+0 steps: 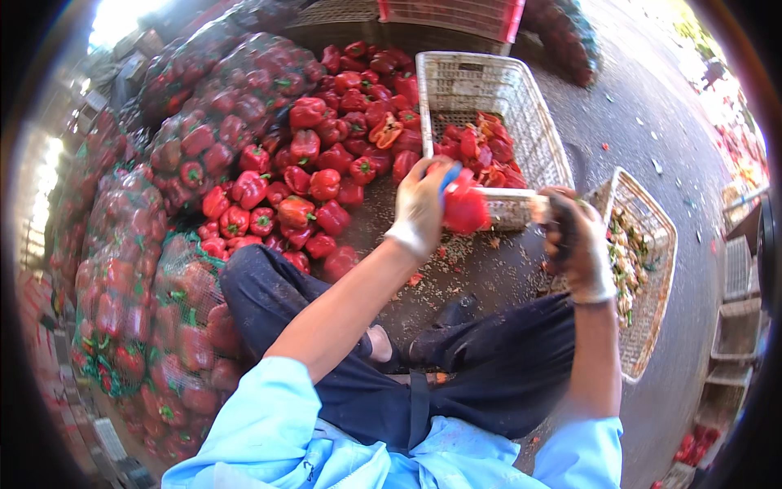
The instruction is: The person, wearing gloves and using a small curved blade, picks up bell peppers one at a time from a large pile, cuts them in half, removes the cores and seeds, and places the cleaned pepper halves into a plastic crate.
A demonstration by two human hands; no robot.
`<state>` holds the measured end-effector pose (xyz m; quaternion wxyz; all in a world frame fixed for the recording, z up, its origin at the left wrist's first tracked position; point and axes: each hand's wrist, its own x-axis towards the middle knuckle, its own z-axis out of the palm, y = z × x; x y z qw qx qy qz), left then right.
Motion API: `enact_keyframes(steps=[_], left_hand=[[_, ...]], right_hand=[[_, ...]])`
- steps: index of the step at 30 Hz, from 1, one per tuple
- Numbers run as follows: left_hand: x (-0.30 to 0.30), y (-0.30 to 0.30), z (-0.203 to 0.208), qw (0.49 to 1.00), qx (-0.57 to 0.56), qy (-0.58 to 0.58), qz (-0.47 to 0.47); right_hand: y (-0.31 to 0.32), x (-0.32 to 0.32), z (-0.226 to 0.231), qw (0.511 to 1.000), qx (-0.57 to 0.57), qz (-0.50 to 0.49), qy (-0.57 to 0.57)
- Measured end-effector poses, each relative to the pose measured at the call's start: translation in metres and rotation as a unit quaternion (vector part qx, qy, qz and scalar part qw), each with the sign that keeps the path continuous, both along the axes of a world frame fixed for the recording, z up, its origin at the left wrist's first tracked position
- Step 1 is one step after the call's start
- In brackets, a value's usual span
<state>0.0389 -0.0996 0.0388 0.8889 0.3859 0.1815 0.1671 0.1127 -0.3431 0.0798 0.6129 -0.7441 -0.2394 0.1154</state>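
The person is sitting low on the ground, w/ the left hand [419, 208] in a whitish glove wrapping round a glossy red bell pepper [466, 210], fingers closed on it, holding it up in mid-scene just near of the white plastic lattice crate [533, 122]. The right hand [577, 248], also gloved, is clenching the dark handle of a pale-bladed knife [509, 194]; the blade is pointing left and its tip is meeting the pepper, so a cut looks to be in progress, tho the exact contact is blurred.

Progress, judging by how things lie: the crate is holding only a shallow layer of cut red pepper pieces [481, 151] on its left side, most of it bare. The woven wicker basket [652, 269] to the right is holding greenish-pale trimmings [627, 257], approx half covered. Far left of the hands a big loose heap of whole red peppers [326, 163] is lying on the ground, and net sacks full of red peppers [122, 277] are stacking up along the left edge, unopened. So prob. an early stage: a small share cut, the bulk left.
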Motion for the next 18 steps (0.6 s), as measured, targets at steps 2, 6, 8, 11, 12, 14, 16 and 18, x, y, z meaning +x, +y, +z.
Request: enact_keyframes(steps=[2,6,8,11,12,14,16,18], left_hand=[[0.064,0.01,-0.014,0.999,-0.028,-0.042,0.02],[0.103,0.011,0.049,0.94,0.339,0.027,-0.003],[0.107,0.051,0.044,0.94,0.337,-0.021,0.037],[0.121,0.178,-0.05,0.873,0.452,0.082,0.163],[0.112,0.199,-0.066,0.809,0.539,0.169,0.164],[0.101,0.223,-0.094,0.715,0.633,0.272,0.119],[0.104,0.231,-0.122,0.66,0.687,0.302,0.041],[0.118,0.23,-0.148,0.58,0.752,0.312,-0.026]], right_hand=[[-0.035,0.021,-0.005,0.996,-0.032,-0.087,-0.002],[-0.091,0.024,0.022,0.959,-0.093,-0.265,-0.03],[-0.126,0.03,0.01,0.916,-0.07,-0.392,0.043],[-0.194,0.052,-0.028,0.895,-0.068,-0.436,0.066],[-0.211,0.05,-0.039,0.89,-0.076,-0.442,0.076],[-0.237,0.044,-0.061,0.883,-0.095,-0.451,0.091],[-0.253,0.036,-0.081,0.877,-0.108,-0.456,0.109],[-0.263,0.029,-0.098,0.872,-0.121,-0.46,0.118]])
